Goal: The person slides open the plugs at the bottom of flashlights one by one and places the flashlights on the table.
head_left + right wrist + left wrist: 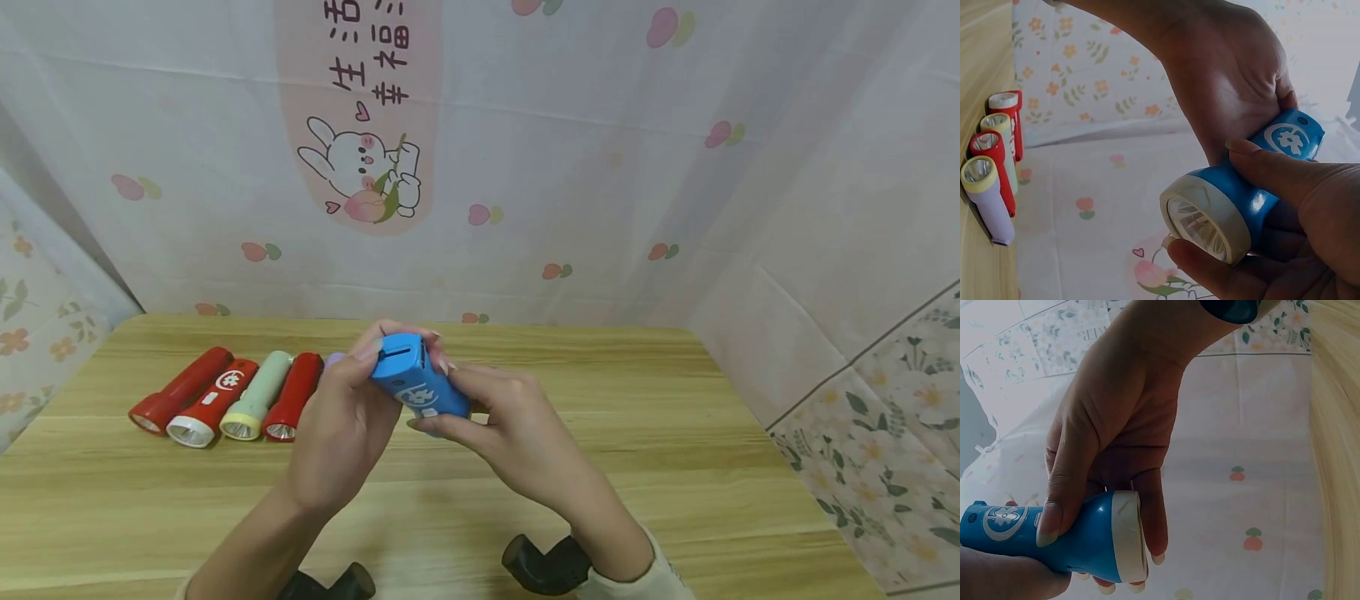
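A blue flashlight (420, 387) with a white flower emblem is held above the table between both hands. My left hand (337, 425) grips its tail end, the thumb beside a dark slot in the end face. Nearer the lamp, my right hand (517, 425) holds the body, its thumb on the emblem side and its other fingers round the far side. The cream rim and clear lens of the flashlight (1210, 215) show in the right wrist view, the lamp looking unlit. In the left wrist view, the right hand's thumb (1054, 519) presses near the switch.
Several flashlights lie in a row at the table's left: red ones (187, 383), a pale green one (262, 387) with a yellow rim, and a lavender one (991, 206) partly hidden in the head view. A printed curtain (562, 167) hangs behind the wooden table (637, 458).
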`<state>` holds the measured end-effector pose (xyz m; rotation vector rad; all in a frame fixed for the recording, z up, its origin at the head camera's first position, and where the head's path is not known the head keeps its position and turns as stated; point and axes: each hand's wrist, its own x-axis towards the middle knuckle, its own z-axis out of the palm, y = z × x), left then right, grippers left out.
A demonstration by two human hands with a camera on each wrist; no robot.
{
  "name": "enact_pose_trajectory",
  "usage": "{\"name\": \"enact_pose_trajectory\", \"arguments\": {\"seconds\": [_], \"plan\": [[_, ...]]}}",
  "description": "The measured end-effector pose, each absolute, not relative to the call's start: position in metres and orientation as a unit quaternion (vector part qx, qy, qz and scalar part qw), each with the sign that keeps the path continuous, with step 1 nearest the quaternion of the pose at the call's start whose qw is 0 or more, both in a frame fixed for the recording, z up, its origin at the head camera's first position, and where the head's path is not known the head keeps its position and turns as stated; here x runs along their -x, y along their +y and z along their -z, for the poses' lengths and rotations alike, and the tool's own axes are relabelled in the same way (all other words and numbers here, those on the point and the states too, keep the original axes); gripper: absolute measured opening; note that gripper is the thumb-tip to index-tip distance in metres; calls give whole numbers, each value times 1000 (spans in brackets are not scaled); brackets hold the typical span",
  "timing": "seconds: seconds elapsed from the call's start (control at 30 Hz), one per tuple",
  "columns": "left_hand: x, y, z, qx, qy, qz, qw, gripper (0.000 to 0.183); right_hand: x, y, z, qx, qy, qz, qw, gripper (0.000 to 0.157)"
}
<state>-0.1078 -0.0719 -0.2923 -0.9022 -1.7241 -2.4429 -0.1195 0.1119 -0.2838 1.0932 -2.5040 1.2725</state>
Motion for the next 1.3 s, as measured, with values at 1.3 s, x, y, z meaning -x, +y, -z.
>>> {"name": "enact_pose_trajectory", "arguments": {"seconds": [1.3], "plan": [[115,-80,292,326,-532,781,-29,30,123,111,285,-365,-831,-418,44,23]]}}
